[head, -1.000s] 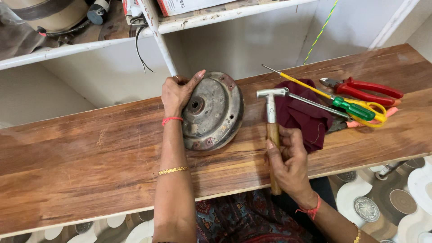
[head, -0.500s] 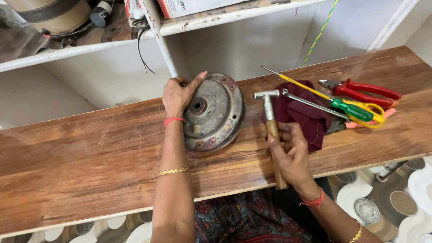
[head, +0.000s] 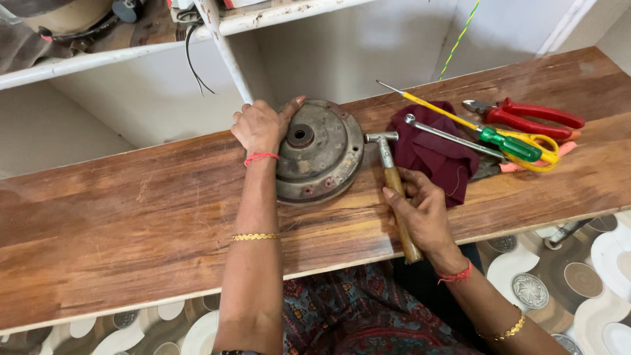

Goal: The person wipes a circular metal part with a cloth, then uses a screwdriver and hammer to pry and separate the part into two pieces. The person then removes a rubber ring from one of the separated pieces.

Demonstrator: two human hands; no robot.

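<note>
Your left hand (head: 261, 125) lies on the upper left edge of the round metal drum (head: 314, 152), palm down, with the fingers curled over its rim and the thumb stretched out along the top towards the centre hole. The forearm runs straight up from the bottom of the view, across the worktop (head: 118, 223), with a red thread at the wrist and a gold bangle lower down. The drum sits flat on the worktop near the back edge, grey and rusty, with a dark hub in the middle.

Your right hand (head: 424, 213) is wrapped around the wooden handle of the hammer (head: 394, 187), about midway along it. The fingers are closed on the handle and the index finger lies straight along it, towards the head. The wrist is bent back and sits at the front edge of the worktop, with a red thread on it too. The hammer lies nearly flat, its handle end sticking out past the worktop's front edge, and its metal head is just beside the drum's right rim; you cannot tell whether they touch.

To the right of the hammer lies a dark red cloth (head: 434, 154). Across it rest a yellow rod (head: 440, 110) and a screwdriver (head: 486, 137) with a green handle. Further right are red pliers (head: 532, 117) and yellow scissors (head: 539, 151), touching one another.
</note>
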